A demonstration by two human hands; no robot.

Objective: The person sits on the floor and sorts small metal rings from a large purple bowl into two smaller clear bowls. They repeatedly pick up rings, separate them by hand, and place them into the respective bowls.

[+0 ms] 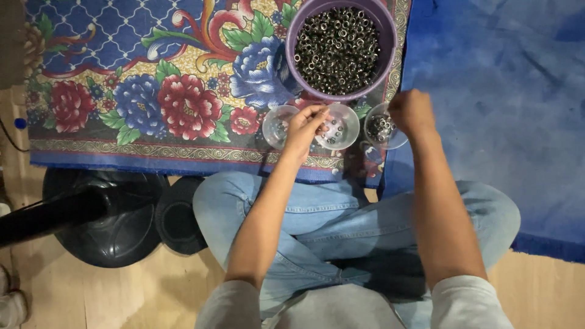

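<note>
Head view: left hand pinches small metal rings over clear round cups — right hand clenched.

Looks like a home, floor-level work spot, not a shop or lab w/ a bench. Person sits cross-legged in jeans on a pale wooden floor, no surface or chair in view. Floral rug w/ red & blue flowers is spread in front, a plain blue carpet beside it. Black round fan base stands on the floor at the left. Piecework setup is household stuff: purple plastic bowl of small metal rings, plus three clear cups on the rug edge.
</note>
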